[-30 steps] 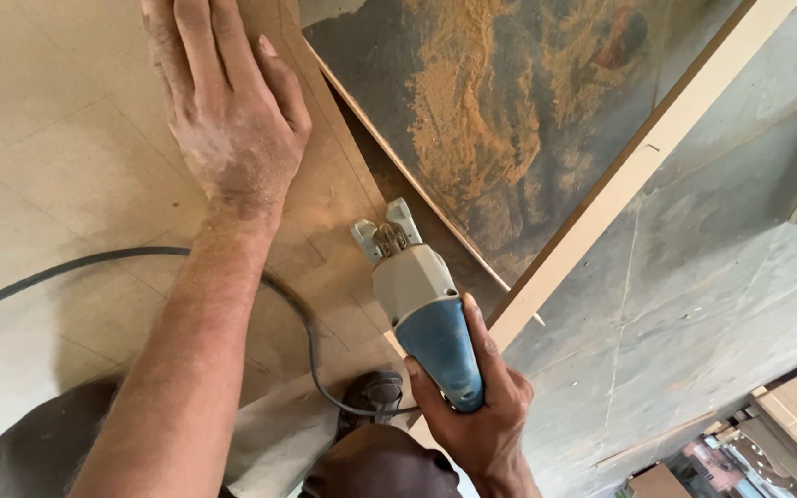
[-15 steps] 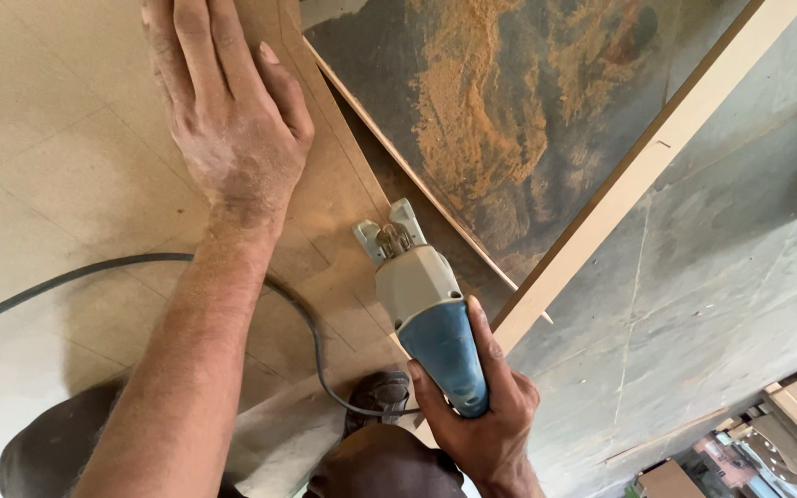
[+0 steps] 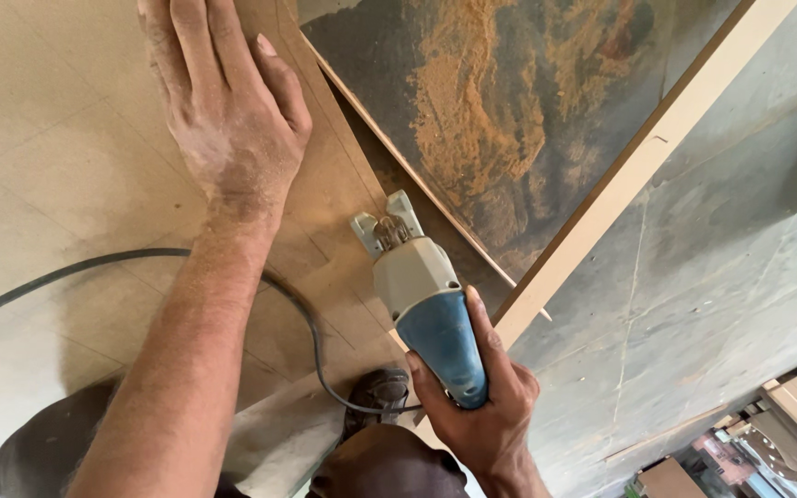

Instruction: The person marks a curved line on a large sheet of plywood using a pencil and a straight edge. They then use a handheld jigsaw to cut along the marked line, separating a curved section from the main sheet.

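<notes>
You're in a woodworking workshop: sawdust point(image 3: 472, 101) on the concrete floor point(image 3: 694, 304), board sheets point(image 3: 66, 138) (corded power tool point(image 3: 422, 295) too).

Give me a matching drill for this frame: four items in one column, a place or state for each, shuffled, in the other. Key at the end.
Items:
1. left hand
2. right hand
3. power cord
4. sawdust

Places or states:
A. gripping the blue and grey power tool
B. piled orange-brown on the dark floor
C. pressed flat on the wooden board
D. trailing black across the board, passing under the forearm

Pairs: 1-C, 2-A, 3-D, 4-B
</notes>
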